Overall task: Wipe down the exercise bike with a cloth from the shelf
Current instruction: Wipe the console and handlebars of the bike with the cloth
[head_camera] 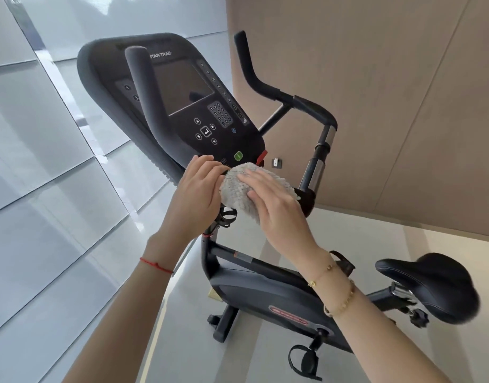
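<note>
Grips: cloth (244, 189) is pressed flat under the open right hand (276, 205) and pinched by the left hand (199, 194), below the bike (265, 294) console (182, 100).

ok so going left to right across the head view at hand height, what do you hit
glass wall panels → left hand → grey cloth → right hand → chrome handlebar post → tan wall
</note>
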### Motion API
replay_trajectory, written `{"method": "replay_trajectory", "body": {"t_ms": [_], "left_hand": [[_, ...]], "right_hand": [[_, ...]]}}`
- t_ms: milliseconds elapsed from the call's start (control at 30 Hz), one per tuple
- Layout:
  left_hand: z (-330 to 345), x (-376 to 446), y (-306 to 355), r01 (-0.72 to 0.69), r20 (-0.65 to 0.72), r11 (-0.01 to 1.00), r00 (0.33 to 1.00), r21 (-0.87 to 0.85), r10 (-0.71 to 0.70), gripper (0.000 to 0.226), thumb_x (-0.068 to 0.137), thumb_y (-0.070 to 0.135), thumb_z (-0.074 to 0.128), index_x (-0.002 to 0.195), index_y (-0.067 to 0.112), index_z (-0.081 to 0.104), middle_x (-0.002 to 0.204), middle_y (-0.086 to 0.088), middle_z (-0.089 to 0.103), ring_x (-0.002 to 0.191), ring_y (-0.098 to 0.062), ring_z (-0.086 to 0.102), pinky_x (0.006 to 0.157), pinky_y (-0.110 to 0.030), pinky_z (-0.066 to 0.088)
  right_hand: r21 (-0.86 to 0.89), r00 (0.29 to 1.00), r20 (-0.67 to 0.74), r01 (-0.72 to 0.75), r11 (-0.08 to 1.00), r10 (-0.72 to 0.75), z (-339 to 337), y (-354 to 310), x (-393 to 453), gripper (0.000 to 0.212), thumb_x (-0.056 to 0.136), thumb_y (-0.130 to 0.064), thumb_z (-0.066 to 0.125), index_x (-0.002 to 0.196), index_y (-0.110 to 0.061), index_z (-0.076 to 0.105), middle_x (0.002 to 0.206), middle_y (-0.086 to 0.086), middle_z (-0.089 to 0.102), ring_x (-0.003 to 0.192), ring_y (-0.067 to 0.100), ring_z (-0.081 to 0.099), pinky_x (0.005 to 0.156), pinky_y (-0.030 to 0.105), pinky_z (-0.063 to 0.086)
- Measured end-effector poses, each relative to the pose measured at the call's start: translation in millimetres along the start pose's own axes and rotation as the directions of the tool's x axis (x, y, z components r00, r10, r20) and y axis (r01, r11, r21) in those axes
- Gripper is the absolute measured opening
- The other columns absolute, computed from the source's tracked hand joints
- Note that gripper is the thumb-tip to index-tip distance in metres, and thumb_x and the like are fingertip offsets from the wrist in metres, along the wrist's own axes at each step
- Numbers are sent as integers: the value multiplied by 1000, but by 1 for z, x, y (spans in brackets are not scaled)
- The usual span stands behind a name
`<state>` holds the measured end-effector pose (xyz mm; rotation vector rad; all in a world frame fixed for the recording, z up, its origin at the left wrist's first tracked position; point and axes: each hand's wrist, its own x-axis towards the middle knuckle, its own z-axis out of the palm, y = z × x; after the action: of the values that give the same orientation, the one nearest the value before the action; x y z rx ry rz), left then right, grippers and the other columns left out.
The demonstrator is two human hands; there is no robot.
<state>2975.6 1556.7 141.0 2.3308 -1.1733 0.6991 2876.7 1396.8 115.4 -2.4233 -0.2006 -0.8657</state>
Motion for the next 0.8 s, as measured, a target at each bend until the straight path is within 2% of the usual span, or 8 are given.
{"method": "replay_trajectory", "body": {"t_ms": [100, 233, 333, 500, 567, 667, 800], "left_hand": [[1, 0, 0, 12, -4, 1000, 1000, 6, -12, 42, 103, 21, 27, 114, 5, 63, 111, -5, 62, 120, -26, 47, 118, -31, 20], [4, 1, 1, 35, -14, 999, 999, -15, -35, 42, 103, 21, 26, 113, 6, 63, 111, -5, 62, 122, -27, 46, 118, -37, 21], [6, 2, 2, 61, -17, 998, 998, -23, -62, 43, 102, 20, 25, 113, 5, 64, 110, -6, 63, 122, -28, 46, 117, -41, 24], [8, 4, 6, 113, -2, 993, 994, -14, -113, 42, 101, 19, 27, 114, 7, 65, 112, -5, 63, 124, -25, 45, 115, -44, 27], [9, 6, 10, 156, -8, 988, 988, -4, -156, 42, 101, 19, 27, 112, 7, 66, 112, -4, 63, 124, -25, 46, 117, -41, 24], [14, 11, 23, 252, -48, 968, 967, 10, -252, 41, 101, 21, 29, 106, 8, 67, 109, -3, 65, 125, -23, 46, 114, -43, 29], [23, 16, 53, 351, -140, 936, 927, 1, -347, 36, 99, 23, 35, 104, 11, 68, 106, -1, 66, 118, -18, 48, 109, -42, 36]], "right_hand": [[-39, 999, 3, 44, 998, -44, -14, 12, -24, 43, 104, -30, 35, 139, -13, 53, 147, 2, 49, 142, 13, 38, 118, 31, 32], [-33, 998, -52, 27, 999, -29, -37, 40, -50, 40, 101, -20, 38, 135, -11, 56, 145, 2, 50, 142, 14, 39, 116, 36, 35], [14, 998, -45, 33, 999, -32, -31, 37, -24, 39, 102, -20, 38, 134, -9, 58, 142, 3, 54, 140, 12, 41, 117, 35, 33], [112, 995, 49, 86, 990, -92, -11, 26, 7, 38, 103, -21, 39, 135, -10, 57, 142, 5, 54, 140, 15, 41, 116, 36, 34], [104, 984, 54, 166, 981, -172, -22, 43, -9, 39, 103, -23, 39, 136, -10, 55, 144, 4, 52, 142, 15, 38, 116, 35, 34], [112, 958, 64, 270, 956, -278, -44, 82, -26, 38, 103, -19, 39, 136, -8, 55, 145, 3, 50, 143, 16, 37, 116, 35, 35], [196, 976, 87, 180, 964, -200, -64, 148, -6, 41, 105, -29, 36, 132, -7, 57, 140, 3, 54, 139, 17, 42, 115, 41, 37]]}}
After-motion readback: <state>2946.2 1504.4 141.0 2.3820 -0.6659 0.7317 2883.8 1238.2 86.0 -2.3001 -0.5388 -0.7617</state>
